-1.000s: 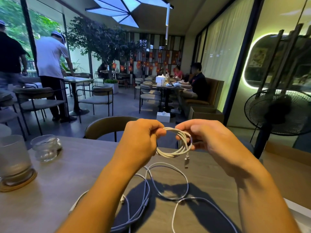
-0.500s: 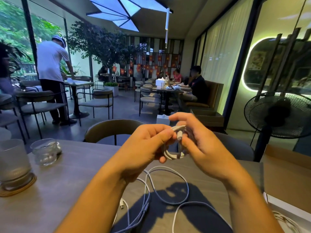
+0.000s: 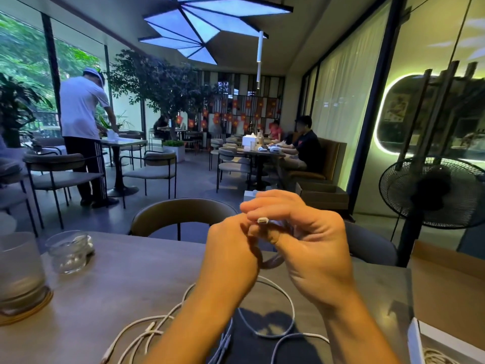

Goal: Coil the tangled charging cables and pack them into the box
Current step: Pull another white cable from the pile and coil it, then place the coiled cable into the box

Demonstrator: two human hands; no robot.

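Both my hands are raised close together above the table. My left hand (image 3: 232, 249) grips a small coil of white cable (image 3: 273, 261), most of it hidden between the hands. My right hand (image 3: 301, 237) pinches the cable's white plug end (image 3: 262, 220) between thumb and fingers. More white cables (image 3: 278, 334) lie loose and tangled on the table below my forearms. A white box (image 3: 416, 342) sits at the lower right edge, with a coiled cable (image 3: 433, 357) inside it.
A frosted glass on a coaster (image 3: 21, 274) and a small glass jar (image 3: 69, 252) stand at the table's left. A chair back (image 3: 181, 214) faces me across the table. A standing fan (image 3: 433, 193) is at the right. People sit and stand farther off.
My hands have come closer together and the coil is now mostly covered by them. My right hand has brought the plug end up over the top of the coil.
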